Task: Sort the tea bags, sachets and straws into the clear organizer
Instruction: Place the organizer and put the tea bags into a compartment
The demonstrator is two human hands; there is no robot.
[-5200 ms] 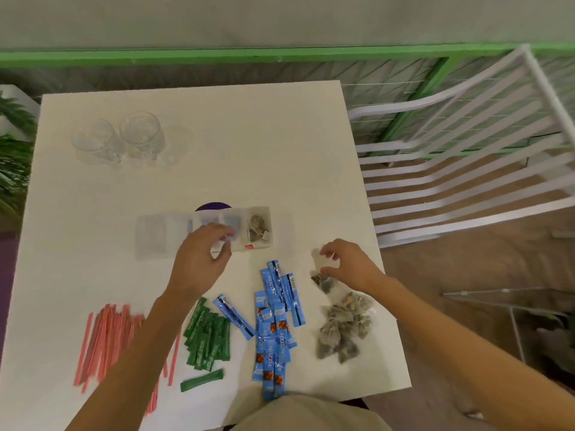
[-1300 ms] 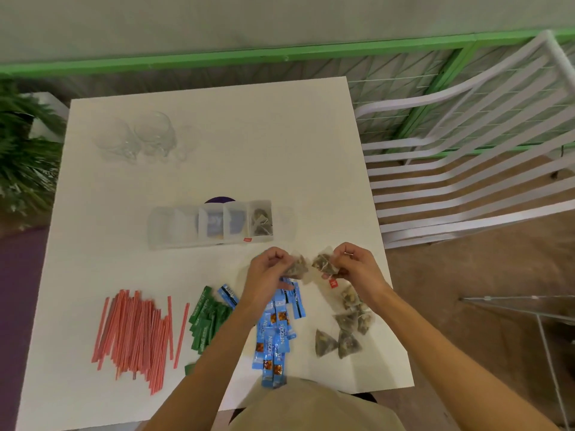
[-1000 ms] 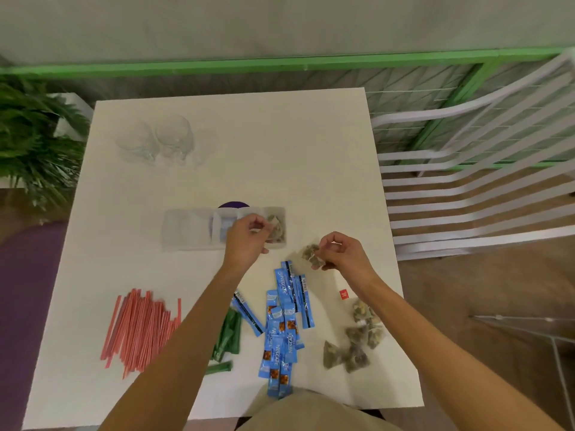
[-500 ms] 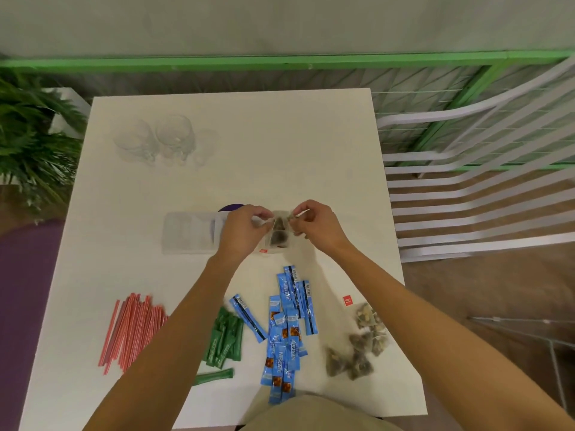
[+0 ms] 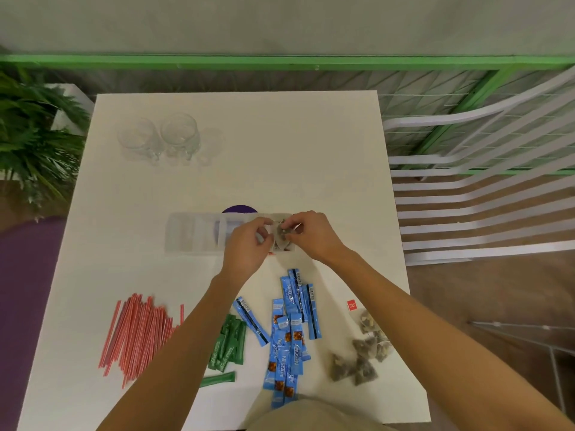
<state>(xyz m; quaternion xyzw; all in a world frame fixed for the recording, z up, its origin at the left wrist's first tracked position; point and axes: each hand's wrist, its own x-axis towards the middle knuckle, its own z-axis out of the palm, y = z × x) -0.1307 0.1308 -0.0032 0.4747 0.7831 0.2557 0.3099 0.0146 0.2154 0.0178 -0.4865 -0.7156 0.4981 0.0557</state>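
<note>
The clear organizer [image 5: 193, 233] lies at the middle of the white table [image 5: 236, 157]. Both hands hover over its right end. My right hand [image 5: 311, 236] pinches a pyramid tea bag [image 5: 281, 236] above the rightmost compartment. My left hand [image 5: 245, 247] has its fingers curled next to that bag; I cannot tell whether it holds anything. Near the front edge lie red straws [image 5: 138, 334], green sachets [image 5: 228, 343], blue sachets [image 5: 289, 334] and several loose tea bags [image 5: 362, 353].
Two clear glass cups [image 5: 158, 136] stand at the table's far left. A purple disc [image 5: 239, 209] shows behind the organizer. A small red tag [image 5: 351, 305] lies near the right edge. A white slatted chair [image 5: 485, 188] stands right, a plant [image 5: 28, 144] left.
Both hands rose from the sachet and tea bag piles to the organizer's right end, carrying tea bags. Over the last half second they stayed there, closing in over the rightmost compartment.
</note>
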